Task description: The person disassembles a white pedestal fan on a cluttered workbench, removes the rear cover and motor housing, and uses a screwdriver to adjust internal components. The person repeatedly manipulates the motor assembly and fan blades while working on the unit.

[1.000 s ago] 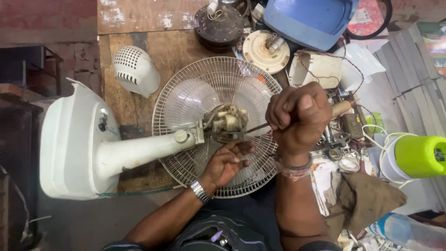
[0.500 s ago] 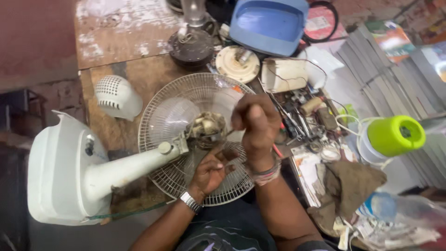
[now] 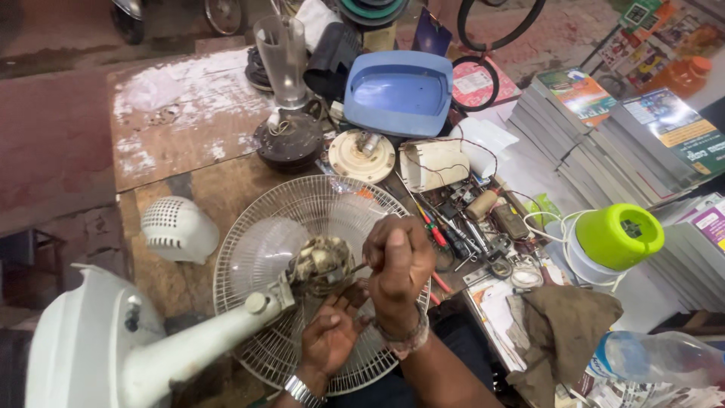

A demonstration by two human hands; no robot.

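Your right hand (image 3: 398, 261) fingers are clenched on a thin tool driven into the fan motor (image 3: 321, 264), which sits at the wire guard's (image 3: 249, 249) centre, while your left hand (image 3: 330, 338) fingers cup beneath, steadying it.

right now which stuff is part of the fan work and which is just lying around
In hand:
fan motor
wire guard
fan stand
tool gripped in right hand
left hand under the motor

Lying about:
blue lid
green cap
books
brown rag
white rear cover
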